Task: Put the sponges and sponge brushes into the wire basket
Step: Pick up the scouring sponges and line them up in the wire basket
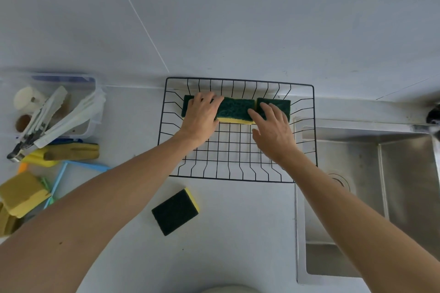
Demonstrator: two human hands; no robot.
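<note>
A black wire basket point(238, 179) sits on the white counter against the wall. Three green-and-yellow sponges lie in a row along its far side. My left hand point(201, 115) rests flat on the left sponge point(185, 104) and touches the middle sponge point(235, 109). My right hand point(273, 131) lies with spread fingers on the right sponge point(282, 104). A fourth green-and-yellow sponge point(175, 211) lies on the counter in front of the basket. Yellow sponge brushes point(71, 152) with blue handles point(57, 183) and more yellow sponges point(22, 194) are piled at the left.
A clear plastic tub point(91, 112) with white utensils and small cups stands at the far left. A steel sink point(371, 197) lies right of the basket, its rim under the basket's right edge. The wall rises just behind the basket.
</note>
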